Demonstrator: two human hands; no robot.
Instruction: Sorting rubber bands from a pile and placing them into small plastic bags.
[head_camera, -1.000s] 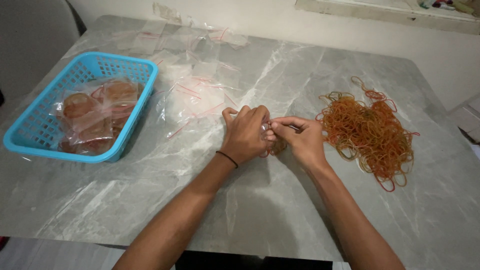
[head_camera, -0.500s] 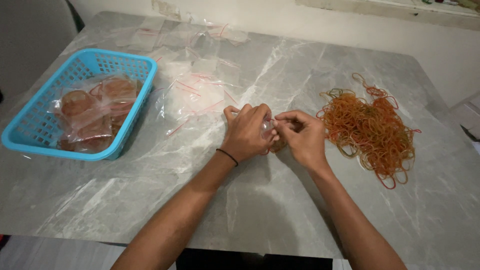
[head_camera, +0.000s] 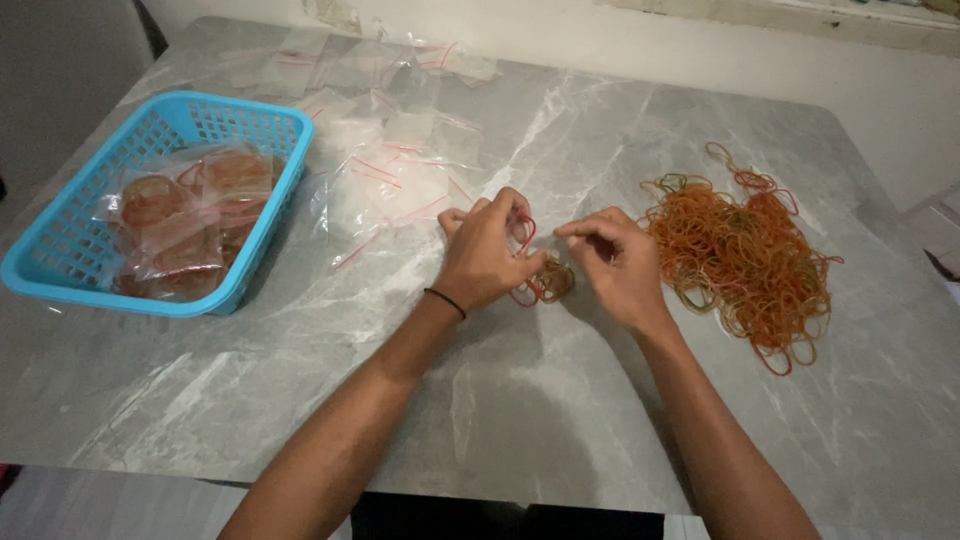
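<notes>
While the left hand (head_camera: 483, 255) pinches the small clear bag (head_camera: 545, 280) of rubber bands against the grey marble-pattern table (head_camera: 500, 420), a red rubber band (head_camera: 524, 232) loops over its fingers. The bag lies between the two hands, touching the left fingertips. The right hand (head_camera: 618, 262) sits just beside it with thumb and forefinger pinched together; whether a band or the bag's edge lies between them cannot be told from this view.

Judged from the pictures, the step in hand is closing a filled bag. To do it well:

- Keep the bag's mouth flat and pressed by the left hand so the bunched bands stay below the seal line.
- Clear any strand, including the red band on the left fingers, out of the closure strip before pressing.
- Run the pinch along the strip end to end, not in the middle only.

The loose pile of orange and red rubber bands (head_camera: 740, 255) lies near the right hand, on its outer side. Empty clear bags with red seal strips (head_camera: 390, 185) are spread on the table beyond the left hand. A blue plastic basket (head_camera: 60, 270) stands well apart to the left, holding filled bags (head_camera: 190, 225).
</notes>
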